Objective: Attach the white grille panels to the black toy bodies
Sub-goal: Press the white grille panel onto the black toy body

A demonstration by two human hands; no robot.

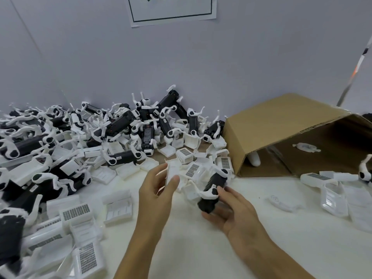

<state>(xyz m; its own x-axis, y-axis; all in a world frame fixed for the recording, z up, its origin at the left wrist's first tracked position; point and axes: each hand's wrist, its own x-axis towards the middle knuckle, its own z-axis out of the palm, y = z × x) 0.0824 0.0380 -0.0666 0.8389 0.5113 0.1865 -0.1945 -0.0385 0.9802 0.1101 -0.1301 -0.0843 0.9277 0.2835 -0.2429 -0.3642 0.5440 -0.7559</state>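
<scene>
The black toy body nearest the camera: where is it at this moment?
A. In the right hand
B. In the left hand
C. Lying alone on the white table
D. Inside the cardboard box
A: the right hand grips the black toy body above the table, while the left hand holds a white grille panel.

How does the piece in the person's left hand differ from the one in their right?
The left hand pinches a white grille panel, thin and flat; the right hand grips a black toy body, thick and blocky with white legs. The panel stands on edge; the body tilts. Both are held above the table.
</scene>
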